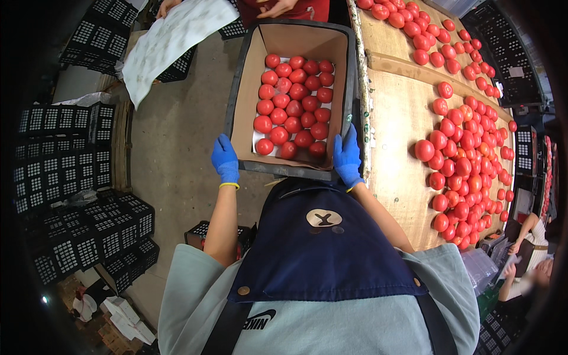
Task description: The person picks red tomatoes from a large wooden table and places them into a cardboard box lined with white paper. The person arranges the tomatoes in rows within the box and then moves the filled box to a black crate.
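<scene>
Between my hands is a black plastic crate (350, 53) lined with brown cardboard, with rows of red tomatoes (294, 108) on a white sheet at its bottom. My left hand (225, 159), in a blue glove with a yellow cuff, grips the near left corner of the crate. My right hand (348, 155), gloved the same way, holds the near right corner, beside the edge of a wooden sorting table (390, 177). A large heap of loose tomatoes (463, 166) lies on that table. The fingers under the crate's rim are hidden.
A co-worker's bare hands (277, 8) are beyond the crate, one by a stained white sheet (173, 49). Stacked black crates (66, 164) line the left side. A wooden divider (426, 80) crosses the table, with more tomatoes (421, 42) behind it. Another person (532, 239) is at far right.
</scene>
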Tool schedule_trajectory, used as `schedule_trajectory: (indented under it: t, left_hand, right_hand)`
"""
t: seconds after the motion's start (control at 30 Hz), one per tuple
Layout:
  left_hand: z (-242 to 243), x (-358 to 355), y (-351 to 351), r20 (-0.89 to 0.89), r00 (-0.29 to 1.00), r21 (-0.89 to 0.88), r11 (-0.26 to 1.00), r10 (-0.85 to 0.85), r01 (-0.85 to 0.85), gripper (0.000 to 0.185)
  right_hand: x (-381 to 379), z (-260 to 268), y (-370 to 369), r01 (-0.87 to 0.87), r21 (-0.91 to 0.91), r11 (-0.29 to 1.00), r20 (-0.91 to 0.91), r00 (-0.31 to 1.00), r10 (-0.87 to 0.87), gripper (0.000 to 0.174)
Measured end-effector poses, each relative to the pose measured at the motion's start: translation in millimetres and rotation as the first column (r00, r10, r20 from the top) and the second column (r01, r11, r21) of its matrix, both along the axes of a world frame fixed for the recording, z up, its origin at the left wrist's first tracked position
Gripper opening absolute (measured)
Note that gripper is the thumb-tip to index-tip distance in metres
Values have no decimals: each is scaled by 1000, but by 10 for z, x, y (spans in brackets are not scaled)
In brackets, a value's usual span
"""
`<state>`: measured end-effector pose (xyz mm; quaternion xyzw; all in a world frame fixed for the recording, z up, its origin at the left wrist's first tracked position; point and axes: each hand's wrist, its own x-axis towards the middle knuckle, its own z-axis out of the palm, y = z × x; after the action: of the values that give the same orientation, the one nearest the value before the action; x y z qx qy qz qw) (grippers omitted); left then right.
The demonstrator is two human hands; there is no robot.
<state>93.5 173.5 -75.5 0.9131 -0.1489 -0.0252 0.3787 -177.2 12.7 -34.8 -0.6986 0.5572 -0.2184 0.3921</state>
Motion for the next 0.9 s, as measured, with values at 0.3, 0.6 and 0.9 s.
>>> schedule_trajectory:
  t: [0.3, 0.6, 0.9]
  left_hand:
    - [25, 2, -7, 3, 1000, -27, 1000, -10, 10, 45]
    - [2, 4, -10, -10, 1000, -24, 1000, 0, 0, 45]
    - [-31, 16, 8, -3, 1000, -16, 1000, 1, -1, 44]
  right_hand:
    - [0, -12, -14, -12, 5, 1000, 8, 1000, 12, 61]
    - [-4, -6, -23, -8, 21, 1000, 15, 1000, 8, 62]
    - [-6, -2, -19, -2, 40, 999, 9, 1000, 1, 61]
